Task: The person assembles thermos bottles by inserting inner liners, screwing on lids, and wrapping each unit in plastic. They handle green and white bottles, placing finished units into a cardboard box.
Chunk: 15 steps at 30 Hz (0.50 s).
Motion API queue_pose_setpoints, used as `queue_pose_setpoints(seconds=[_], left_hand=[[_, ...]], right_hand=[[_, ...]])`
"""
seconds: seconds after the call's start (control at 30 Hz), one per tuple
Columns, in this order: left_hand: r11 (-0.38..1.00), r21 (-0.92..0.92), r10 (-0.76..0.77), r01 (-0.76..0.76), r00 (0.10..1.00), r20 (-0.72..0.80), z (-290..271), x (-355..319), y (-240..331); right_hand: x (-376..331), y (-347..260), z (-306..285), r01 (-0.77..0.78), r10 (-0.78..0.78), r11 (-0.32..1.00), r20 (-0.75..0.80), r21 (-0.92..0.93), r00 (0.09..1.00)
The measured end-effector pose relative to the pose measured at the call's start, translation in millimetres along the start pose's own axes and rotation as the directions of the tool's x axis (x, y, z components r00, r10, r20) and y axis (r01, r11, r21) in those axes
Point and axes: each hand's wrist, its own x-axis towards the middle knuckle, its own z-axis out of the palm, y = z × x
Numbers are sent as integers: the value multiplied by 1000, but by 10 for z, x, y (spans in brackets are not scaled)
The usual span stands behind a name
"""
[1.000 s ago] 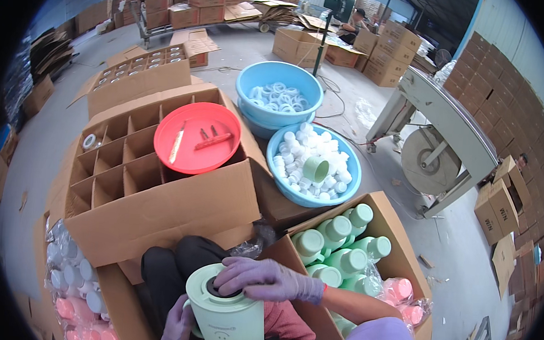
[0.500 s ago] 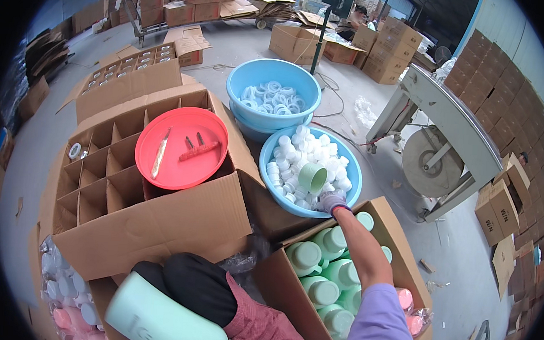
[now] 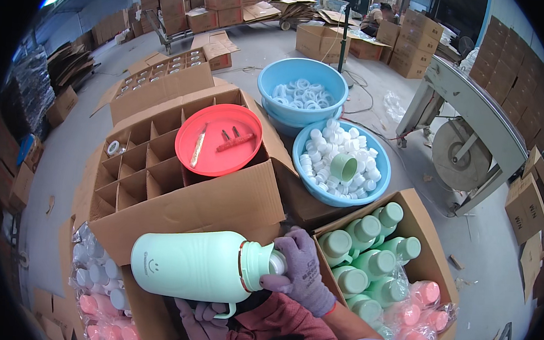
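Observation:
A mint-green vacuum jug point(image 3: 186, 264) with a smiley mark lies on its side across my lap, its mouth toward the right. My left hand point(image 3: 203, 331), in a purple-grey glove, holds it from below beside the handle. My gloved right hand point(image 3: 306, 272) grips a white stopper point(image 3: 277, 263) at the jug's mouth, thumb below and fingers above. More white stoppers point(image 3: 323, 154) fill a blue basin point(image 3: 376, 192), with one green cup-shaped lid point(image 3: 344, 167) on top. Right of my hand, a carton point(image 3: 407, 206) holds several upturned green jugs point(image 3: 375, 262) and plastic-wrapped pink ones point(image 3: 426, 293).
A divided carton point(image 3: 189, 199) stands ahead, bearing a red lid point(image 3: 223, 157) with small tools. Behind it, another blue basin point(image 3: 271, 76) holds translucent rings. Wrapped bottles point(image 3: 105, 297) lie at lower left. A grey machine frame point(image 3: 475, 114) stands at right; a person point(image 3: 378, 17) sits far back.
My right hand has come back from the basin of stoppers to the jug's mouth with a white stopper. The jug has moved up and right into fuller view, and my left hand now shows beneath.

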Motion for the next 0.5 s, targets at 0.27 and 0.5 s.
queue_pose_setpoints(seconds=[0.27, 0.5], left_hand=[[945, 283, 193, -165, 979, -72, 190, -68, -349], [940, 304, 212, -157, 965, -154, 127, -11, -526]], right_hand=[[127, -248, 255, -30, 136, 867, -179, 497, 974], [87, 18, 483, -108, 174, 883, -105, 458, 979]])
